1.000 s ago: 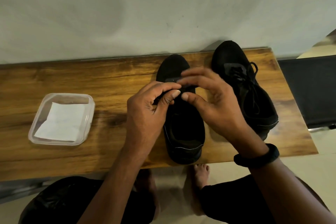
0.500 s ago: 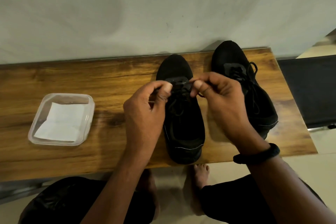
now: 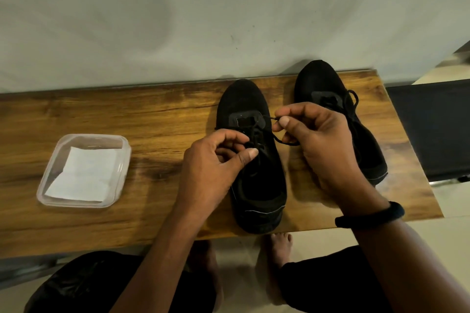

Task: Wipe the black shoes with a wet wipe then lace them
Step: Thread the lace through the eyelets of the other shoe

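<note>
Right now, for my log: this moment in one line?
lacing nearer shoe | left hand pinches lace | right hand pinches lace

The tabletop (image 3: 152, 114) is brown wood grain with a soft sheen. The shoe at centre (image 3: 244, 101), its lace (image 3: 282, 140) and the shoe at two o'clock (image 3: 318, 76) are matt black cloth. At nine o'clock a clear, glossy plastic tub (image 3: 124, 157) holds a matt white wipe (image 3: 84, 175).

The shoes (image 3: 256, 185) are black, the wipe (image 3: 84, 173) white.

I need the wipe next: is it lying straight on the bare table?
No, the white wipe lies inside the clear plastic container that stands on the wooden table.
</note>
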